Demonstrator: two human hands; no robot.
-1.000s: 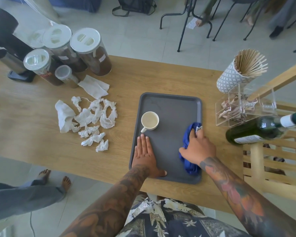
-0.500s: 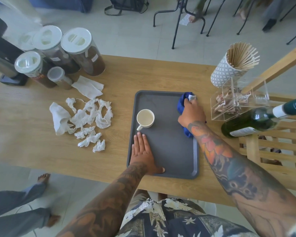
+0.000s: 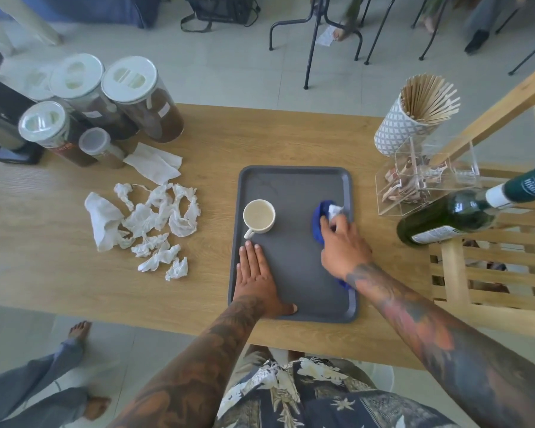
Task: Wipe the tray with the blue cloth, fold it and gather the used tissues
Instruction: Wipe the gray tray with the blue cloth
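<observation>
A dark grey tray [image 3: 294, 186] lies on the wooden table in front of me. My right hand [image 3: 343, 245] presses the bunched blue cloth [image 3: 318, 225] onto the tray's right side; most of the cloth is hidden under the hand, and a white tag shows at its top. My left hand [image 3: 255, 279] lies flat with straight fingers on the tray's near left corner. A white cup [image 3: 259, 216] stands on the tray just beyond those fingers. Several crumpled white tissues [image 3: 155, 223] are scattered on the table left of the tray.
Several lidded jars [image 3: 139, 100] and a black appliance [image 3: 0, 118] stand at the back left. At the right are a cup of wooden sticks [image 3: 414, 115], a clear sachet box [image 3: 426, 177], a green bottle [image 3: 457, 214] and a wooden rack [image 3: 491, 261]. A person's bare feet [image 3: 81, 332] are below left.
My right hand first pushed the cloth from the tray's near right part to the far right corner, then drew it back toward the middle of the right side. The left hand stayed flat.
</observation>
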